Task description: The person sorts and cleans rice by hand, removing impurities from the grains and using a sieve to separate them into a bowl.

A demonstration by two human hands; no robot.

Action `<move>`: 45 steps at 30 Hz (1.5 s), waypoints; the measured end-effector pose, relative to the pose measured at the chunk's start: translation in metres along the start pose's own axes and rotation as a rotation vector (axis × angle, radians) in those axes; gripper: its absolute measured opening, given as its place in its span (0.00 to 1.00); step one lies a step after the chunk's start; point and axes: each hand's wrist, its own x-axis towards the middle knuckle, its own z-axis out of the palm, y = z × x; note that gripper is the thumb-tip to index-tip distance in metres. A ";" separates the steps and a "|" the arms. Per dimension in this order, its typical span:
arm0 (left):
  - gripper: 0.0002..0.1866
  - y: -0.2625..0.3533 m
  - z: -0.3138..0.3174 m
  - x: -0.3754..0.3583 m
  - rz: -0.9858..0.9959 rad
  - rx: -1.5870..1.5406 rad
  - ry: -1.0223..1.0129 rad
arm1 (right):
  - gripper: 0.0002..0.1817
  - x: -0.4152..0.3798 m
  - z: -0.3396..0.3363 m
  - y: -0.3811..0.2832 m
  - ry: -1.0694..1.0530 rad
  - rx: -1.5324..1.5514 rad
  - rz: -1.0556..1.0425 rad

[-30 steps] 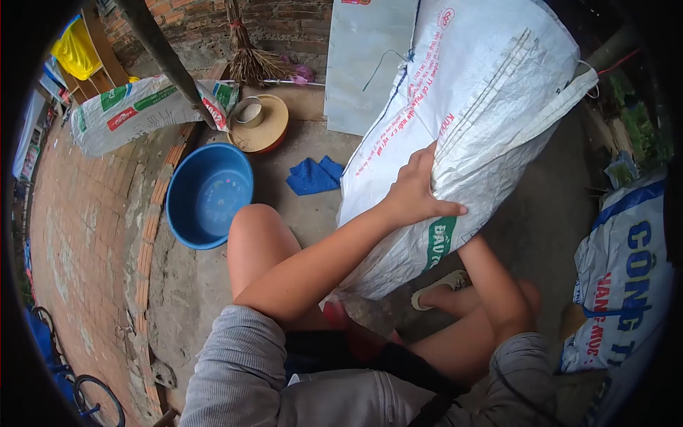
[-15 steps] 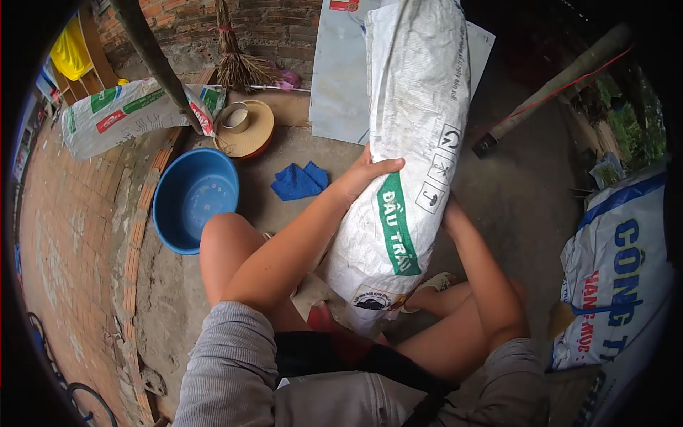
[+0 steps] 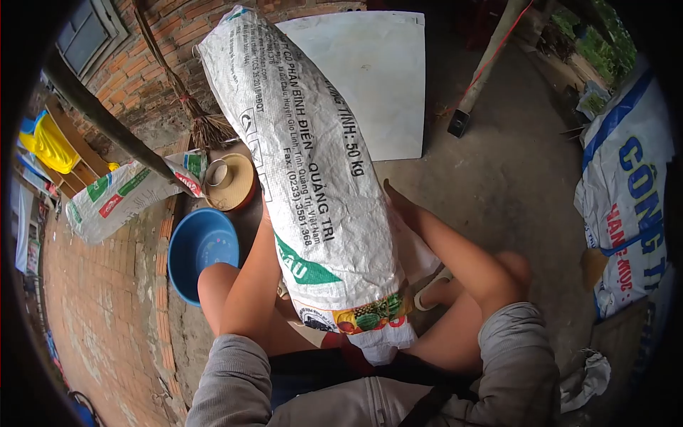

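Note:
A white woven sack (image 3: pixel 320 185) printed with black text and a green band stands upright, tilted to the left, between my knees. Its lower end, with a colourful fruit picture, rests near my lap. My left hand (image 3: pixel 267 206) grips the sack's left side, most of its fingers hidden behind it. On the opposite side my right hand (image 3: pixel 400 205) holds the sack's right edge, the thumb showing and the other fingers out of sight. Pale material (image 3: pixel 418 252) shows beside the sack below my right hand.
A blue basin (image 3: pixel 204 249) stands left of my knee, with a round tray (image 3: pixel 235 186) holding a metal bowl (image 3: pixel 218 172) behind it. A white board (image 3: pixel 391 85) leans behind the sack. Large printed sacks (image 3: pixel 626 206) stand at right; wooden poles (image 3: pixel 491 60) slant nearby.
The sack has turned to show another printed face, and its top has swung left. Both hands have moved with it. My left hand is now mostly hidden, and the blue cloth is covered.

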 end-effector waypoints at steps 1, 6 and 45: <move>0.28 0.002 0.001 0.001 0.004 0.020 0.011 | 0.58 -0.045 0.033 -0.020 -0.059 -0.001 0.023; 0.28 0.008 0.005 0.001 0.007 0.127 0.076 | 0.50 -0.092 0.072 -0.053 -0.205 0.032 0.076; 0.46 -0.039 0.053 0.022 0.184 1.294 0.379 | 0.28 -0.144 0.104 -0.094 0.321 0.213 -0.339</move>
